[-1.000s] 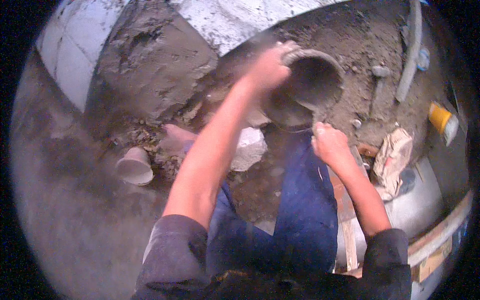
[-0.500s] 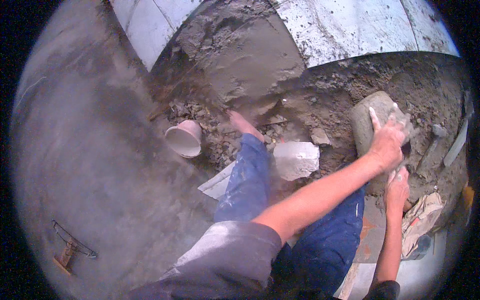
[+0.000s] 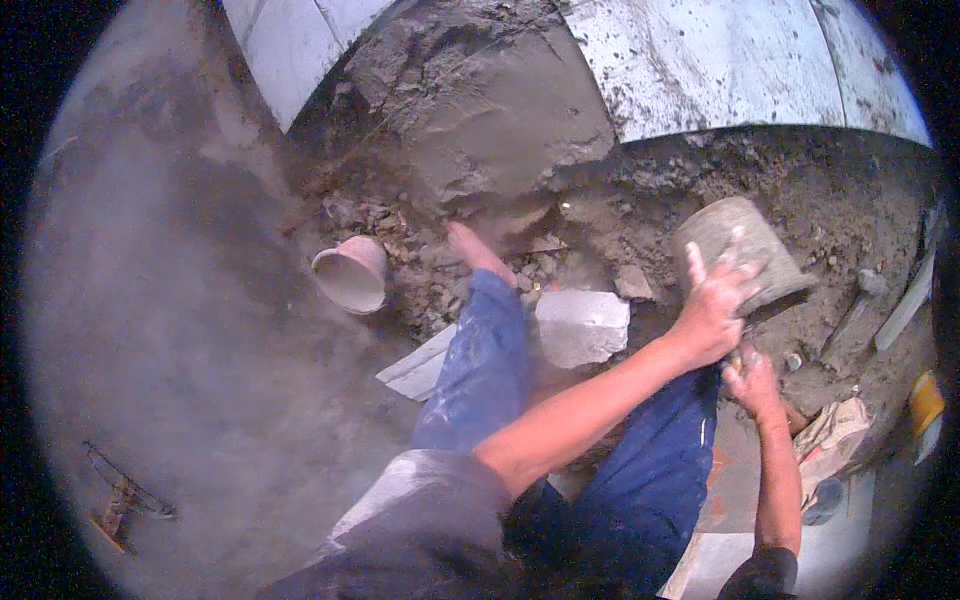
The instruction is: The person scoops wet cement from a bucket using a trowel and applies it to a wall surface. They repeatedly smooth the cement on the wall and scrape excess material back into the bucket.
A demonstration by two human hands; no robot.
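My left hand (image 3: 712,308) is on a grey, dirt-coated bucket (image 3: 738,240), fingers spread over its outside as it lies tipped with the opening hidden from view. Just below, my right hand (image 3: 752,378) is closed on something at the bucket's lower edge, too small to make out. A pale cement-coloured block (image 3: 580,328) lies between my legs, beside my bare foot (image 3: 470,250). Farther left, a small pinkish cup-shaped container (image 3: 350,278) rests on its side in rubble.
White slabs (image 3: 720,60) border a wet mortar patch (image 3: 480,100) at the top. A hammer-like tool (image 3: 862,288), pale strip (image 3: 905,300), torn sack (image 3: 830,440) and yellow container (image 3: 925,405) are at right. A metal tool (image 3: 125,500) lies in dusty haze at lower left.
The bucket has been turned over from opening-up and brought nearer me. My left hand has moved from its rim onto its outside. The view has shifted, and dust hangs at the left.
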